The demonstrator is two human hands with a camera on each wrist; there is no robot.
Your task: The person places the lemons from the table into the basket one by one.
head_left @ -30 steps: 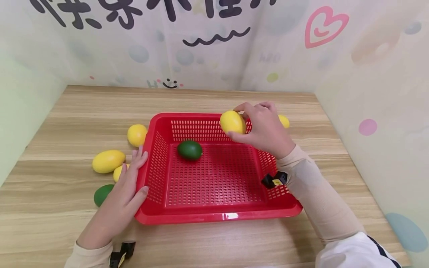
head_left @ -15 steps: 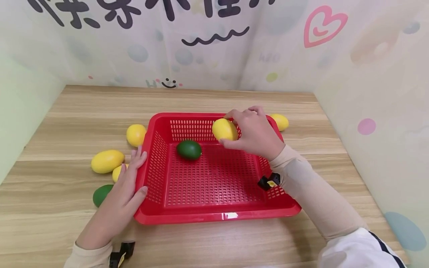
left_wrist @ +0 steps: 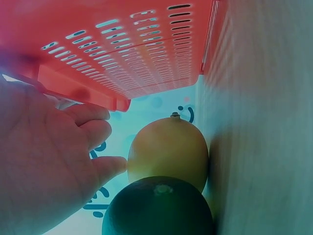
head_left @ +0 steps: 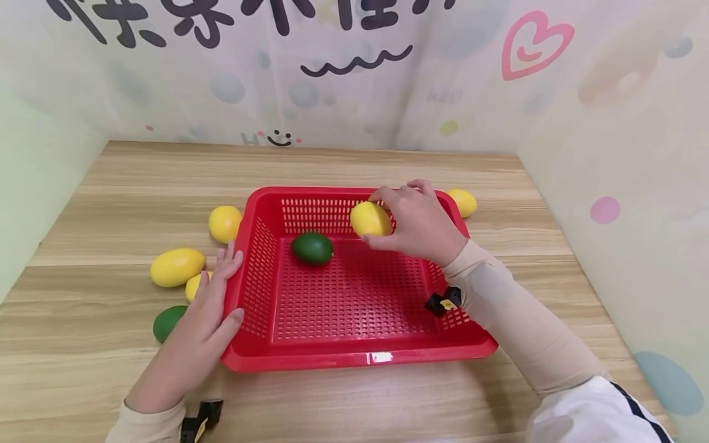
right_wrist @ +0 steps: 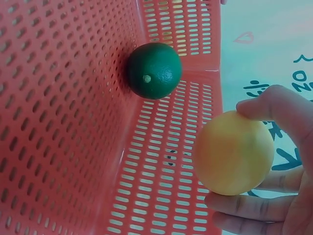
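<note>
Leftward and nearer than a second ago, the right hand [head_left: 421, 223] has carried a yellow lemon [head_left: 370, 219] over the far part of the red basket [head_left: 299, 361], pinched between thumb and fingers, left of the palm. Fingers extended, the left hand [head_left: 202, 323] touches the basket's left rim, left of the dark green fruit [head_left: 312, 248] inside.

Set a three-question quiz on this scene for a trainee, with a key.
1. What does the person's right hand hold?
A) a white cloth
B) a smooth yellow oval fruit
C) nothing

2. True or false: a glossy dark-green oval fruit lies inside the red perforated plastic basket.

3. Fill in: the person's left hand is at the basket's ____ side, as the person sees it.

Key: 1: B. 2: true. 3: left.
</note>
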